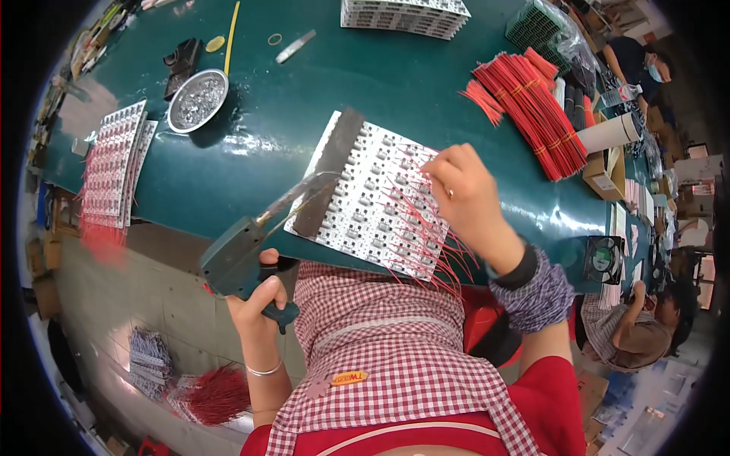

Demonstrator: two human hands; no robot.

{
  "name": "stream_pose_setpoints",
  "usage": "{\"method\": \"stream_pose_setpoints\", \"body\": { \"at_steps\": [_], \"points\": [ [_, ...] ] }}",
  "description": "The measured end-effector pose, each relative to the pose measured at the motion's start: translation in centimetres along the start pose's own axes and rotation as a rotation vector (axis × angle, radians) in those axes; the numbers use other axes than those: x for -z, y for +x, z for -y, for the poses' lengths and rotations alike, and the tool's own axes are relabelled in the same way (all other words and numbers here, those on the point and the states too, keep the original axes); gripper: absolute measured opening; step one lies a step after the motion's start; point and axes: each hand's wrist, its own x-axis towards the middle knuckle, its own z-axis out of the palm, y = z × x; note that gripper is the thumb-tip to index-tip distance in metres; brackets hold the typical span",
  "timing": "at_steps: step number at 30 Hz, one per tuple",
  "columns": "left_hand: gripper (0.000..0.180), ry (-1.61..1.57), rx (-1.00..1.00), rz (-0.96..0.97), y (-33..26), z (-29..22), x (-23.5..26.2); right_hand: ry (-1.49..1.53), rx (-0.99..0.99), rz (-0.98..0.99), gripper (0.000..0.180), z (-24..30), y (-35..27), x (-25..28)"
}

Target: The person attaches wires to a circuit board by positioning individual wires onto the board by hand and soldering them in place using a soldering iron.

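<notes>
My left hand (262, 300) is wrapped round the grip of a dark green soldering gun (232, 254). Its metal nozzle reaches up and right over a white panel of small circuit boards (361, 228) at the table's near edge. A dark flat strip (328, 175) lies across the panel's left part. Thin red wires (414, 209) stick out along the panel's right side, several hanging past its edge. At the upper right of the panel, my right hand (465, 190) pinches a red wire between thumb and fingers; the wire's end is too small to make out.
A metal bowl (173, 114) of shiny bits stands left of the panel. Wired panels (114, 163) overhang the table's left edge. Red wire bundles (532, 114) lie at right, and stacked panels (403, 17) at the far side. Another person (646, 323) sits at right.
</notes>
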Motion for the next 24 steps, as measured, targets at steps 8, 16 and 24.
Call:
{"method": "stream_pose_setpoints", "body": {
  "at_steps": [8, 16, 24],
  "points": [
    [0.047, 0.161, 0.022, 0.019, -2.1, 1.9, -0.5, 0.200, -0.141, -0.070, 0.018, 5.5, -4.8, -2.9],
    [0.044, 0.342, 0.059, 0.049, -3.1, 2.5, -0.6, 0.124, -0.140, -0.101, 0.021, 5.9, -5.5, -5.0],
    [0.033, 0.482, 0.028, 0.094, -3.5, 2.9, -0.3, 0.072, -0.134, -0.085, 0.021, 6.3, -5.3, -5.4]
  ]
}}
